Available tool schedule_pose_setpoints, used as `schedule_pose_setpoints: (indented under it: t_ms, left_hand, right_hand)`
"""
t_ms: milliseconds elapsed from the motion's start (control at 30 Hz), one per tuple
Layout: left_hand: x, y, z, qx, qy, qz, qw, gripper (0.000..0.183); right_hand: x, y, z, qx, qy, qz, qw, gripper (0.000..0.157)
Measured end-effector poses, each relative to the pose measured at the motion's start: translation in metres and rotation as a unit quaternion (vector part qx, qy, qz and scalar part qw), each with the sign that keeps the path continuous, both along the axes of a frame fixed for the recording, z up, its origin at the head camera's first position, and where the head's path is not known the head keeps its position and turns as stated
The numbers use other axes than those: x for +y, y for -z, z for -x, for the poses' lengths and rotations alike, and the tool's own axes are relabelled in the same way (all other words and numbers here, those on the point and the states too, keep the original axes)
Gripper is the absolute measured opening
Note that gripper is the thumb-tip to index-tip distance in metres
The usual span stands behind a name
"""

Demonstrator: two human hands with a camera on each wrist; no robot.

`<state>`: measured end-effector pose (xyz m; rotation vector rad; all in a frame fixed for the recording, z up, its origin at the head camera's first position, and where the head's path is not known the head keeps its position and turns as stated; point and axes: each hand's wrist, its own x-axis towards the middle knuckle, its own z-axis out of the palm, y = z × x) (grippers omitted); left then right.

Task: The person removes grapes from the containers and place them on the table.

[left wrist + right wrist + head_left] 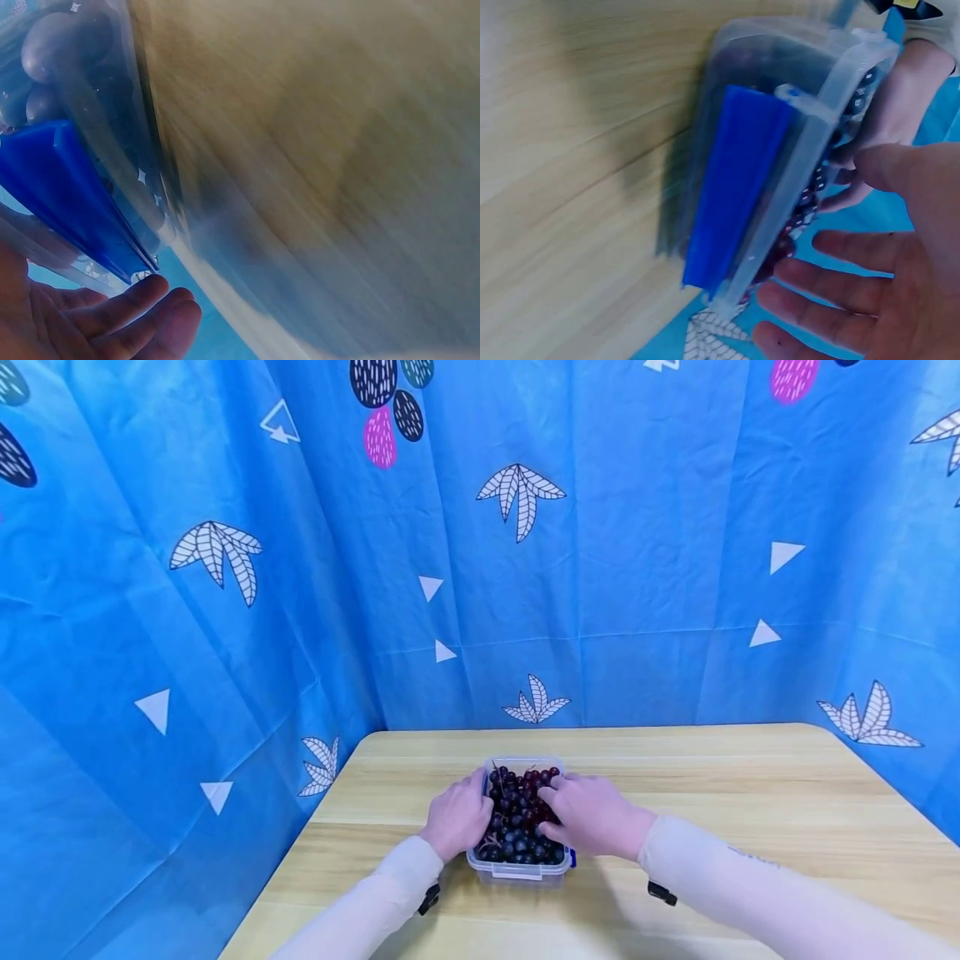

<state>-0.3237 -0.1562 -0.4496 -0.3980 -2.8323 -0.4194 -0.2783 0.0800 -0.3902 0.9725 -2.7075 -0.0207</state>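
Note:
A clear plastic container [517,871], full of dark purple grapes [517,839], stands on the table with its top uncovered. My left hand [459,814] holds its left rim, thumb over the grapes; in the left wrist view, the fingers [142,315] lie by the end of a blue latch [64,195]. From the right, my right hand [592,814] reaches over the opposite rim, fingertips right at the grapes. The right wrist view shows those fingers [829,289] spread and loosely straight, above another blue latch [739,187] that hangs down the side wall.
The container is near the middle of a light wooden table [720,777]. Blue patterned curtains [637,568] enclose the table at the back and sides. Both forearms, in white sleeves [375,893], come in from the front, with a dark band at each wrist.

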Motion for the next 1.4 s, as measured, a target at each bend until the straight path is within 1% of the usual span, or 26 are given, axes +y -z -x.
schedule_pose_setpoints:
  t_ms: [133,267,367,467,533,633,733,900,1033,1167,1400]
  left_hand:
    - [-0.001,0.0,0.0,-0.004,-0.007,0.002,1.0,0.055]
    - [0.0,-0.001,0.001,-0.005,-0.015,0.006,0.9999,0.056]
    - [0.001,-0.002,0.002,-0.007,-0.016,0.012,0.9998,0.056]
    - [0.002,-0.002,0.001,-0.01,-0.016,0.016,0.9997,0.056]
    - [0.002,-0.002,0.001,-0.012,-0.017,0.018,0.9996,0.056]
    - [0.002,-0.001,0.0,-0.014,-0.019,0.016,0.9996,0.055]
    - [0.002,-0.001,-0.001,-0.016,-0.02,0.015,0.9996,0.056]
    - [0.001,-0.001,0.0,-0.017,-0.024,0.02,0.9994,0.056]
    - [0.0,-0.001,0.0,-0.015,-0.024,0.025,0.9993,0.056]
    - [0.001,0.0,0.0,-0.015,-0.024,0.027,0.9992,0.056]
    - [0.001,0.0,0.001,-0.012,-0.031,0.035,0.9988,0.054]
  right_hand:
    - [-0.01,-0.009,-0.002,-0.014,-0.035,-0.008,0.999,0.044]
    - [-0.022,-0.013,-0.001,-0.036,-0.064,-0.014,0.997,0.04]
    - [-0.03,-0.015,-0.001,-0.071,-0.087,-0.014,0.994,0.036]
    - [-0.037,-0.016,0.0,-0.119,-0.098,-0.01,0.988,0.034]
    - [-0.041,-0.016,0.001,-0.156,-0.093,-0.013,0.983,0.036]
    - [-0.048,-0.015,0.005,-0.203,-0.075,-0.025,0.976,0.04]
    - [-0.053,-0.016,0.008,-0.233,-0.06,-0.037,0.97,0.046]
    - [-0.061,-0.02,0.009,-0.249,-0.052,-0.053,0.966,0.051]
    - [-0.065,-0.021,0.01,-0.264,-0.045,-0.067,0.961,0.049]
    - [-0.068,-0.022,0.011,-0.277,-0.05,-0.082,0.956,0.046]
    - [-0.072,-0.025,0.013,-0.286,-0.042,-0.087,0.953,0.045]
